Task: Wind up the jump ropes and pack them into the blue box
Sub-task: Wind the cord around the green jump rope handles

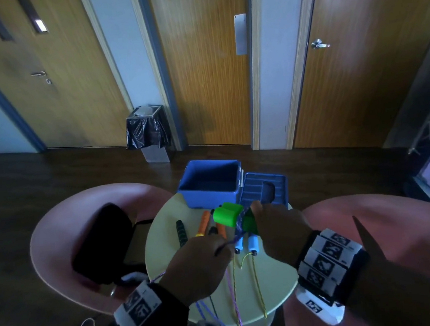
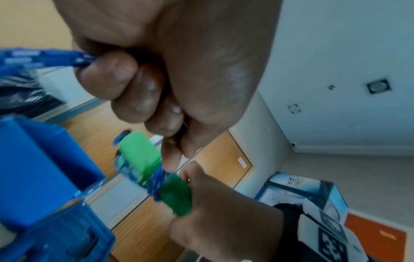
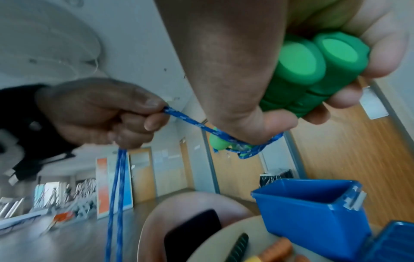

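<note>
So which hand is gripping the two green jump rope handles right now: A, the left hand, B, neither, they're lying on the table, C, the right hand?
C: the right hand grips both green handles side by side, while the left hand pinches the blue rope wound around them.

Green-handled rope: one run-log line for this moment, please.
right hand grips green handles | left hand pinches blue rope, few wraps on | blue box open
</note>
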The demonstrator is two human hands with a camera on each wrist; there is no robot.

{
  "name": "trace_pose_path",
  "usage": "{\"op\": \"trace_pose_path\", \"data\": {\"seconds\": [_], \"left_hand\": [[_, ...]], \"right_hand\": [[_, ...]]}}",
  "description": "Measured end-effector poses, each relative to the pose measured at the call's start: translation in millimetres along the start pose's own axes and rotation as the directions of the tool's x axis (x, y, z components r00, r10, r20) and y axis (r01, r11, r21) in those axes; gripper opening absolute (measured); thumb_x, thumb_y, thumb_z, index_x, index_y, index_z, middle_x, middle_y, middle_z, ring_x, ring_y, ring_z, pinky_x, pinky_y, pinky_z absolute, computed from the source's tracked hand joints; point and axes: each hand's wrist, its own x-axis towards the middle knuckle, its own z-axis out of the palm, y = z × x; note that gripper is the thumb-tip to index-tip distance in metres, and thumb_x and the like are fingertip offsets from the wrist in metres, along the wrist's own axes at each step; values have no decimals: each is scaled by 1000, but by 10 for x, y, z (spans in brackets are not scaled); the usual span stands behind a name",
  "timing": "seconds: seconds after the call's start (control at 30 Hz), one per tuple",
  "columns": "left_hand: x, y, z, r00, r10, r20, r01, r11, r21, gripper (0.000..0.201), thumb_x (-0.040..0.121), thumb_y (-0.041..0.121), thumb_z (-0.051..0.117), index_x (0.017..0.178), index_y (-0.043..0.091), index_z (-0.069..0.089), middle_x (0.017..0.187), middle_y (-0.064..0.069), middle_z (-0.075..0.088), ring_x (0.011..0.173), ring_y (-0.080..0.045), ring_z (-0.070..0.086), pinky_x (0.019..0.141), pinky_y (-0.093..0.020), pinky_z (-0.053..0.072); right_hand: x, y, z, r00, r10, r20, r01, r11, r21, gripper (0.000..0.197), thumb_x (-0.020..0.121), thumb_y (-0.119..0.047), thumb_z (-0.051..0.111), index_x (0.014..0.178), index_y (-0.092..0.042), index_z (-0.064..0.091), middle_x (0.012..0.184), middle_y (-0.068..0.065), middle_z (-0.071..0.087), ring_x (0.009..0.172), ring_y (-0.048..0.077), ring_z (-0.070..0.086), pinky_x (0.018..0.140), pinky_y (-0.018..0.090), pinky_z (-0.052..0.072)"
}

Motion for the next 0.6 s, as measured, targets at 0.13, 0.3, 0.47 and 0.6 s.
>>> {"op": "trace_pose_path", "data": {"seconds": [0.13, 0.3, 0.47, 0.6], "left_hand": [[46, -19, -91, 996, 86, 15, -86, 955, 284, 37, 98, 45, 46, 72, 18, 48, 84, -6, 63, 97, -22, 58, 62, -31, 31], [305, -183, -187, 987, 128, 94, -151, 939, 308, 31, 95, 44, 55, 72, 24, 50, 99, -12, 67, 112, -15, 50, 65, -29, 31], [438, -465, -273, 965, 110, 238, -113, 994, 0, 21, 86, 39, 72, 70, 27, 67, 62, 5, 60, 58, 8, 53, 61, -10, 35], [402, -442, -296, 954, 186, 234, -131, 964, -232, 18, 88, 24, 73, 77, 37, 70, 67, 16, 66, 64, 9, 55, 67, -13, 40]], "right_hand": [[-19, -27, 140, 991, -107, 79, 116, 987, -113, 48, 90, -18, 52, 134, -9, 36, 111, 8, 62, 98, 30, 63, 78, 38, 46], [-94, -154, 103, 900, -397, 180, 422, 896, -135, 43, 93, -10, 51, 134, -9, 40, 115, 12, 59, 101, 36, 58, 78, 42, 43], [-164, -121, -251, 798, -564, 211, 575, 818, 15, 47, 75, -11, 62, 117, -17, 42, 104, 7, 59, 92, 31, 57, 72, 43, 50], [-219, -37, -518, 804, -578, 138, 561, 815, 145, 48, 73, -21, 61, 114, -28, 38, 104, 1, 58, 97, 26, 56, 78, 44, 52]]}}
